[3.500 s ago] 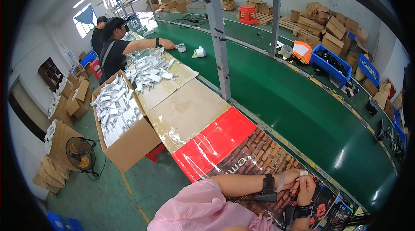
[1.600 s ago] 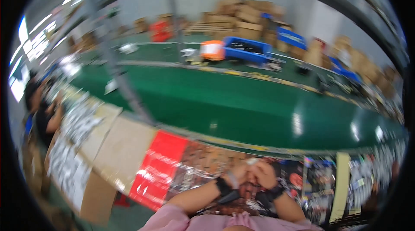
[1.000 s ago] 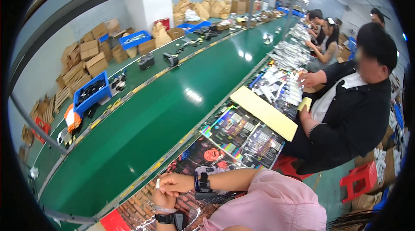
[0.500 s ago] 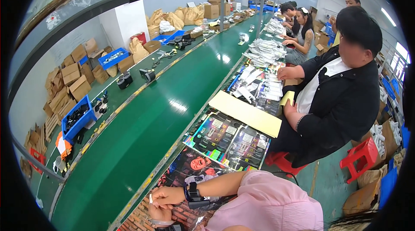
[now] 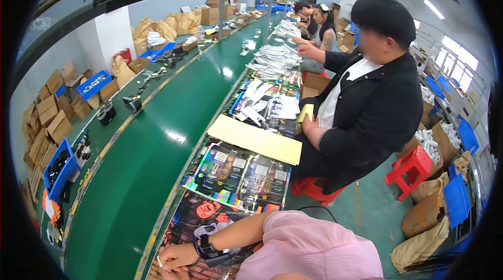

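Observation:
At the lower edge, my right hand [image 5: 179, 255] is closed, with a small white piece [image 5: 159, 261] showing at its fingertips. A dark strap with a black device [image 5: 210, 251] sits on my right wrist. Just below, my left hand [image 5: 177, 271] is close against the right one, its fingers curled and partly cut off by the picture's edge. What it holds is hidden. Both hands are over a glossy table covering [image 5: 196, 222] printed with a photo and brick pattern. Farther along lie dark printed sheets [image 5: 236, 175] and a long yellow board [image 5: 257, 139].
A green conveyor belt [image 5: 157, 165] runs along the bench's left. On my right a co-worker in a black jacket [image 5: 367, 102] holds a yellow piece [image 5: 305, 117]. White bagged items [image 5: 275, 60] pile up ahead. Red stools [image 5: 408, 171] and cartons [image 5: 424, 222] stand on the right.
The view has swung to the right, so the scene sits farther left. My hands are lower in the picture and still together. The co-worker's far hand has lifted off the white packets.

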`<action>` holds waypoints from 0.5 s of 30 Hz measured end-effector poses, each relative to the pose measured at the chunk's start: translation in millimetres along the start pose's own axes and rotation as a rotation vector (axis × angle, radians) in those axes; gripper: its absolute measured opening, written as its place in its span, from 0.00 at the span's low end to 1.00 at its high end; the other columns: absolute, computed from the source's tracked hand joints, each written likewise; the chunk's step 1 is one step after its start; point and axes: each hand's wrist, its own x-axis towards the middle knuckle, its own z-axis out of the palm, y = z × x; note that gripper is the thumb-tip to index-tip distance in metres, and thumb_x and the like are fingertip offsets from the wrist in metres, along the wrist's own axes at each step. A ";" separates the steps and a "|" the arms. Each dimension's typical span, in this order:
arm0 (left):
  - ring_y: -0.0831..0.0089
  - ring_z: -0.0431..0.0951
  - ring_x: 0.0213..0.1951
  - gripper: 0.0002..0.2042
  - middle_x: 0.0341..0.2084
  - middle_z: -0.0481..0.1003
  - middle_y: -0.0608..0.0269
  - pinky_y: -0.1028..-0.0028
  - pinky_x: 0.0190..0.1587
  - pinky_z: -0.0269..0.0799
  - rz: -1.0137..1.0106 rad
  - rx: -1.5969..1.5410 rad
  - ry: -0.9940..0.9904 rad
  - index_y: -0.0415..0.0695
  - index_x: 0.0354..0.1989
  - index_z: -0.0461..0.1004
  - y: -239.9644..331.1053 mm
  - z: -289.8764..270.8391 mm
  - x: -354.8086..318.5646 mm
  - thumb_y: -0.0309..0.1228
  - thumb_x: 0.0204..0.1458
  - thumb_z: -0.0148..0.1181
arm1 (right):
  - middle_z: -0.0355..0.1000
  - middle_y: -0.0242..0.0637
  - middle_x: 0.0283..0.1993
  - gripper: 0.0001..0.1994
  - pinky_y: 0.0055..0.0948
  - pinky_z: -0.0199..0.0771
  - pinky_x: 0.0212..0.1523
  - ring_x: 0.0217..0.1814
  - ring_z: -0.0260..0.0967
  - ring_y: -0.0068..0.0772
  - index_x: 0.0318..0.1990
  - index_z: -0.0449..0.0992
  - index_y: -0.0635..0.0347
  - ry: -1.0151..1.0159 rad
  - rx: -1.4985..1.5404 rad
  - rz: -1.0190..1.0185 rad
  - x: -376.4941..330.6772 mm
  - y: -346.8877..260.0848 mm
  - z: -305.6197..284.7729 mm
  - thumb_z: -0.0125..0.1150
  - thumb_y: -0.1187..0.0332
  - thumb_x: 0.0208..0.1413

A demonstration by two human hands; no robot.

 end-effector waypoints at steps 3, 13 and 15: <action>0.67 0.72 0.24 0.10 0.31 0.74 0.56 0.71 0.26 0.71 -0.015 -0.053 0.134 0.38 0.42 0.69 -0.1 8.3 -1.0 0.30 0.56 0.48 | 0.67 0.30 0.16 0.12 0.20 0.63 0.16 0.14 0.66 0.20 0.28 0.65 0.64 -0.004 -0.001 0.033 1.4 -2.9 2.1 0.47 0.67 0.63; 0.69 0.72 0.24 0.09 0.30 0.74 0.58 0.73 0.25 0.71 -0.069 0.032 0.206 0.40 0.41 0.70 -7.3 34.0 46.0 0.31 0.57 0.49 | 0.73 0.32 0.29 0.13 0.24 0.69 0.28 0.27 0.69 0.21 0.41 0.75 0.62 -0.023 -0.188 -0.023 1.0 -9.8 -6.0 0.51 0.61 0.63; 0.69 0.72 0.23 0.09 0.30 0.74 0.58 0.73 0.25 0.71 -0.072 0.036 0.199 0.40 0.40 0.70 -6.9 36.9 48.9 0.31 0.57 0.49 | 0.73 0.32 0.27 0.13 0.24 0.69 0.28 0.27 0.69 0.21 0.38 0.76 0.62 0.019 -0.157 -0.005 -4.2 -23.3 -2.6 0.52 0.61 0.62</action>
